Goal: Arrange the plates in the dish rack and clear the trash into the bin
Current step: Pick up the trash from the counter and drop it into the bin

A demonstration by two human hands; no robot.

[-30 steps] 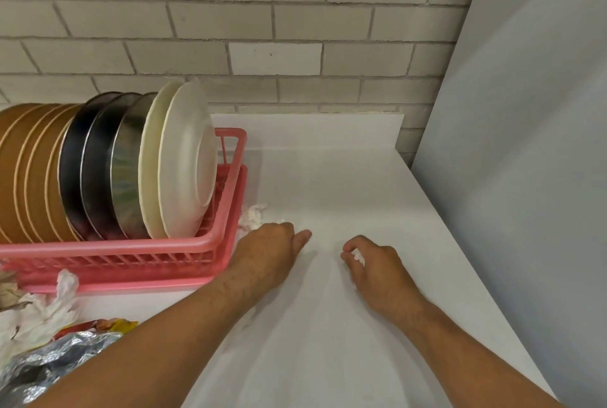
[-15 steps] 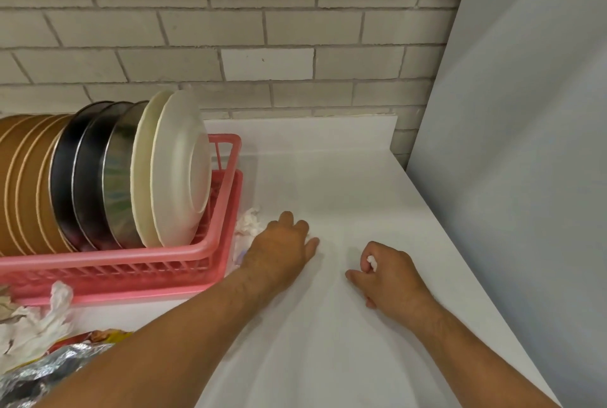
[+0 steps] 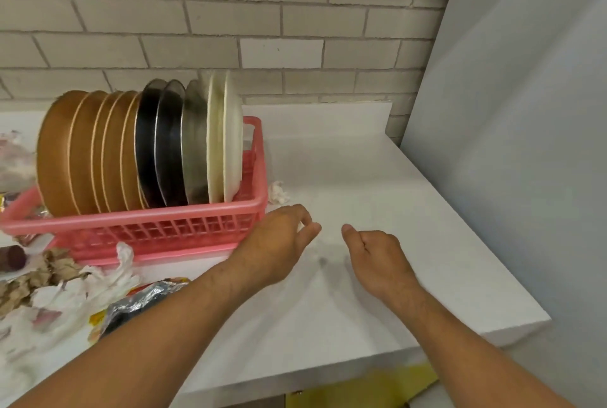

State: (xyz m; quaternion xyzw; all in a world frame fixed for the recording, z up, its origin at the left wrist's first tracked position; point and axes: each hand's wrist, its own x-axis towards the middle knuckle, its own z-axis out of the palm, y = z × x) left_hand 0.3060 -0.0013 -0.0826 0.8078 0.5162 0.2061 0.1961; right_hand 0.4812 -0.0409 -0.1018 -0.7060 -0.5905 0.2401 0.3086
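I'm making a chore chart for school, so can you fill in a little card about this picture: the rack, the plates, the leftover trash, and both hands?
Rack: pink dish rack on the white counter
Plates: standing on edge in the rack, left to right: brown plates, black plates, steel plate, white plates
Trash: crumpled tissue beside the rack's right end; trash pile in front of the rack, at left
Left hand: fingers curled, near the tissue; contents unclear
Right hand: fingers curled, beside the left; contents hidden
Bin: not clearly seen
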